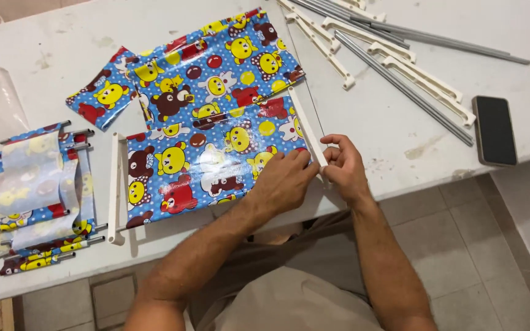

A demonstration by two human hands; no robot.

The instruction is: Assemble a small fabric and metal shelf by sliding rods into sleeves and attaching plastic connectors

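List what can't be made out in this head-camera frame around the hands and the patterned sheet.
- Head view: the near end of the white plastic bar is covered by the right hand.
- The patterned sheet's near right corner lies under the left hand.
- Whether a rod runs inside the sheet's edge: hidden by the sheet.
- Grey rods and white brackets: cut off by the top edge.
- Phone screen: dark, nothing shows.
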